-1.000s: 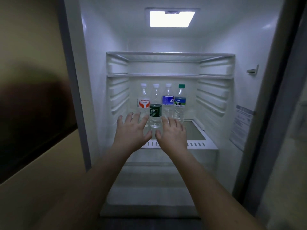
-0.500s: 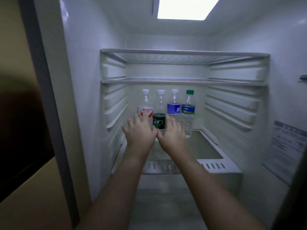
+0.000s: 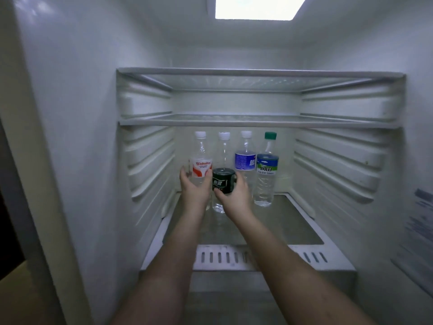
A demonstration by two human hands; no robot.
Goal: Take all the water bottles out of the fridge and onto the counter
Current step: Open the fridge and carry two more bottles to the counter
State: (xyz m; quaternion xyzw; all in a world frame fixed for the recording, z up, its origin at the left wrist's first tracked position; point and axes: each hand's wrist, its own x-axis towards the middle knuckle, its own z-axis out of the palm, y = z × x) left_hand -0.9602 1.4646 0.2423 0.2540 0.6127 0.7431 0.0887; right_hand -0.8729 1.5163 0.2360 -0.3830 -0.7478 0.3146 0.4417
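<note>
Left hand (image 3: 195, 187) wrapping red-label bottle (image 3: 201, 160); right hand (image 3: 234, 198) wrapping dark-label bottle (image 3: 223, 181). Blue-label bottle (image 3: 245, 158), green-cap bottle (image 3: 266, 174) just right, untouched.

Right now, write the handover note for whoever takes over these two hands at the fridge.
Left hand: curled around the red-label bottle; a firm grip cannot be confirmed.
Right hand: curled around the dark-label bottle, same doubt.
Bottles: four stand upright in a row on the fridge's bottom shelf. From left: red-label, dark-label, blue-label bottle, green-cap bottle.
Done: nothing is out yet; the counter is not in view.
Left: lift out the two at hand, set them on the counter, then return for the blue-label and green-cap bottles.
</note>
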